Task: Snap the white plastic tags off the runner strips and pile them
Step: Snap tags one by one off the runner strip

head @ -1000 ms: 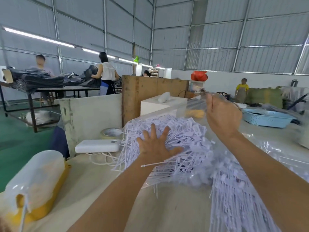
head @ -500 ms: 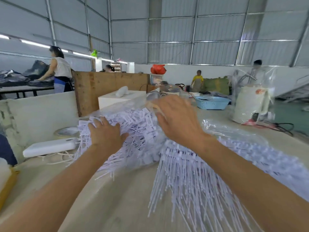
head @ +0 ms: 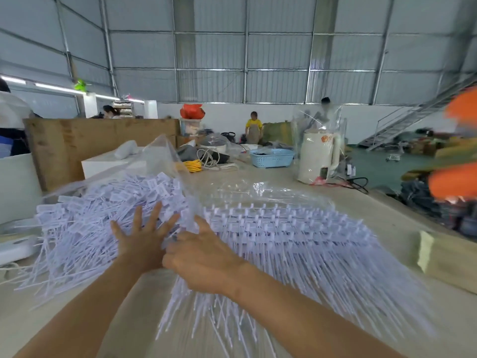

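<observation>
Left hand [head: 140, 244] flat, fingers spread, pressing loose tag pile [head: 103, 210] at left of surface [head: 77, 313]. Right hand [head: 204, 257] fingers curled into runner strips [head: 296, 241] at centre-right; grip partly hidden.

White tags [head: 108, 202], blue basket [head: 271, 158]

Loose white tags [head: 103, 218] heaped left, beside fanned runner strips [head: 296, 244].

Single head-worn wide-angle view, facing forward and down along the bench [head: 258, 182]; both forearms enter from the bottom edge, close; hall wall far behind.
</observation>
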